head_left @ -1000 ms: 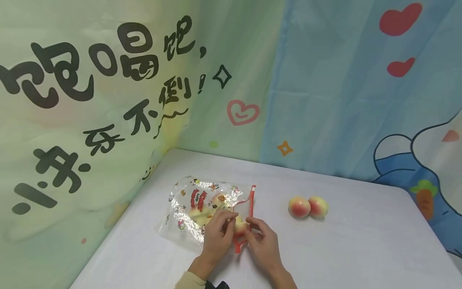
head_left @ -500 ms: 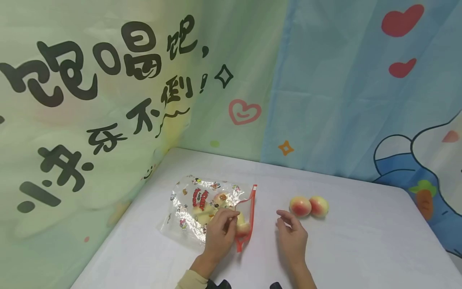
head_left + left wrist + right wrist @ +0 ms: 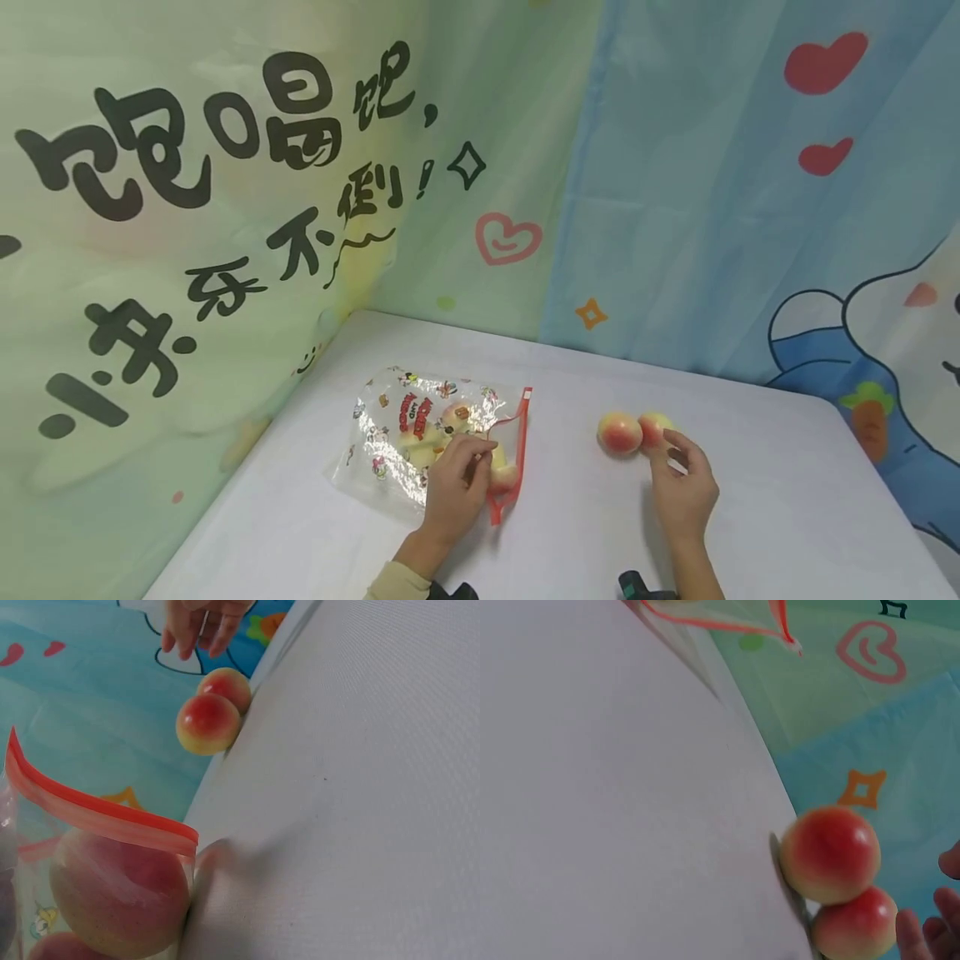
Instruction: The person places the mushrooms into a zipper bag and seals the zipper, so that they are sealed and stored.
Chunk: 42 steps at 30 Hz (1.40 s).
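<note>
A clear zip bag point(image 3: 381, 425) with cartoon prints lies on the table, several peaches inside it. Its red-edged mouth point(image 3: 97, 814) stands raised in the left wrist view, with a peach point(image 3: 120, 892) just within. My left hand point(image 3: 456, 483) pinches the bag's film beside the opening. Two loose peaches sit side by side on the right: a left one point(image 3: 619, 434) and a right one point(image 3: 652, 427). My right hand point(image 3: 686, 483) is at the right peach, its fingertips overlapping it in the head view. The right wrist view has those fingers point(image 3: 911, 937) loosely spread beside the peach point(image 3: 855, 924).
The white tabletop point(image 3: 570, 517) runs back to a printed cloth backdrop point(image 3: 675, 208). A second cloth wall point(image 3: 225, 333) with black lettering borders the left side. Black wrist gear point(image 3: 637, 587) shows at the bottom edge.
My right hand has left the bag's mouth and moved right to the loose peaches. The left hand stays at the bag, and a peach remains just inside its opening.
</note>
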### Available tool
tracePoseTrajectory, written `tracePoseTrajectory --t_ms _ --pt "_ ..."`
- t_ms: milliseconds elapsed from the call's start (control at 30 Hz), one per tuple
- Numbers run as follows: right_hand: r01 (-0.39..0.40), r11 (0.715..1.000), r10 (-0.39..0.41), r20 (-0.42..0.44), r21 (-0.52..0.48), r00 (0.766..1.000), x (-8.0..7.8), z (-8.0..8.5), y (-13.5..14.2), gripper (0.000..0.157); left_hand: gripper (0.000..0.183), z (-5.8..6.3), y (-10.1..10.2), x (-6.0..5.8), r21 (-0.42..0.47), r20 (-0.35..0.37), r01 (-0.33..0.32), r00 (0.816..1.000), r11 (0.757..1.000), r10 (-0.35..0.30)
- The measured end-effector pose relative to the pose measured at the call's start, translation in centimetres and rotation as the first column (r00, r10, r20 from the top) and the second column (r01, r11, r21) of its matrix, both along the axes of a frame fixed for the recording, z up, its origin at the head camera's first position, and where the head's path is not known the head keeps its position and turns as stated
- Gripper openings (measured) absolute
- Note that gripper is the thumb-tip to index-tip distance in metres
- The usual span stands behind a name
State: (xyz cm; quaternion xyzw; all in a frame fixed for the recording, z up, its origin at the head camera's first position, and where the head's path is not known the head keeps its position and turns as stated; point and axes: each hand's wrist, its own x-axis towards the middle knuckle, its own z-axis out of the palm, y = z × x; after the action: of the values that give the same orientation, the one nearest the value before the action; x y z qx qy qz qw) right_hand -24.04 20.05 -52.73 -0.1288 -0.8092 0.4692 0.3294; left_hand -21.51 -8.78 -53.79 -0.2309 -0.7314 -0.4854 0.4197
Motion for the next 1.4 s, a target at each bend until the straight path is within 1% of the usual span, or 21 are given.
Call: tracePoseTrajectory --t_ms 67,133,233,333,433,567,600,633,667,733,867,1033,1133,1233,1333,1400 --pt "0.003 1.0 -0.003 0.074 0.004 0.997 -0.2 0.2 0.8 0.036 0.024 -0.1 -0.1 0.0 0.0 0.001 0.006 1.0 1.0 -0.006" --pt "-0.021 1.0 0.019 0.153 0.01 0.988 -0.5 0.4 1.7 0.044 0.023 -0.2 -0.1 0.0 -0.002 0.001 0.01 1.0 1.0 -0.01" --pt "-0.087 0.996 0.076 0.263 0.031 0.962 -1.0 0.2 3.0 0.056 0.023 -0.5 -0.1 0.1 -0.007 0.005 0.008 1.0 1.0 -0.008" --pt "-0.156 0.986 0.127 0.341 0.059 0.932 -1.7 -0.2 4.1 0.062 0.024 -0.8 0.0 0.4 -0.01 0.016 0.003 1.0 1.0 -0.003" --pt "-0.249 0.961 0.182 0.394 0.124 0.901 -2.5 -0.4 4.7 0.065 0.025 -1.0 0.2 0.6 -0.008 0.025 0.003 1.0 1.0 -0.002" --pt "-0.371 0.902 0.251 0.431 0.221 0.867 -3.4 -0.3 5.2 0.072 0.025 -1.0 0.3 1.0 -0.003 0.037 0.005 0.999 1.0 -0.005" --pt "-0.392 0.888 0.261 0.439 0.239 0.859 -3.6 -0.3 5.3 0.074 0.025 -1.0 0.4 1.0 -0.002 0.036 0.005 0.999 1.0 -0.005" --pt "-0.408 0.88 0.271 0.449 0.242 0.851 -3.7 -0.3 5.4 0.076 0.024 -1.0 0.4 1.0 -0.002 0.037 0.006 0.999 1.0 -0.006" --pt "-0.421 0.874 0.282 0.455 0.24 0.845 -3.8 -0.3 5.5 0.077 0.024 -0.9 0.4 1.0 -0.002 0.04 0.01 0.999 1.0 -0.01" --pt "-0.437 0.872 0.296 0.475 0.219 0.829 -4.0 -0.4 5.6 0.078 0.024 -0.9 0.4 1.0 -0.001 0.042 0.016 0.999 1.0 -0.015" --pt "-0.441 0.88 0.303 0.507 0.176 0.807 -4.4 -0.6 5.9 0.08 0.022 -0.8 0.4 0.8 -0.002 0.035 0.027 0.999 1.0 -0.027" --pt "-0.454 0.876 0.319 0.508 0.164 0.8 -4.8 -1.0 6.1 0.077 0.022 -0.8 0.4 0.7 -0.002 0.04 0.032 0.999 0.999 -0.031" --pt "-0.446 0.883 0.326 0.491 0.148 0.808 -4.9 -1.2 6.2 0.074 0.022 -0.7 0.3 0.6 -0.006 0.047 0.03 0.998 1.0 -0.03" --pt "-0.417 0.9 0.314 0.474 0.126 0.823 -4.8 -1.3 6.1 0.071 0.023 -0.6 0.3 0.5 -0.013 0.039 0.028 0.999 1.0 -0.027" --pt "-0.365 0.925 0.276 0.472 0.108 0.837 -4.6 -1.6 6.1 0.073 0.024 -0.4 0.2 0.3 -0.017 0.027 0.029 0.999 0.999 -0.029" --pt "-0.319 0.943 0.241 0.462 0.097 0.854 -4.3 -1.7 6.1 0.074 0.024 -0.3 0.2 0.3 -0.018 0.023 0.032 0.999 0.999 -0.031"
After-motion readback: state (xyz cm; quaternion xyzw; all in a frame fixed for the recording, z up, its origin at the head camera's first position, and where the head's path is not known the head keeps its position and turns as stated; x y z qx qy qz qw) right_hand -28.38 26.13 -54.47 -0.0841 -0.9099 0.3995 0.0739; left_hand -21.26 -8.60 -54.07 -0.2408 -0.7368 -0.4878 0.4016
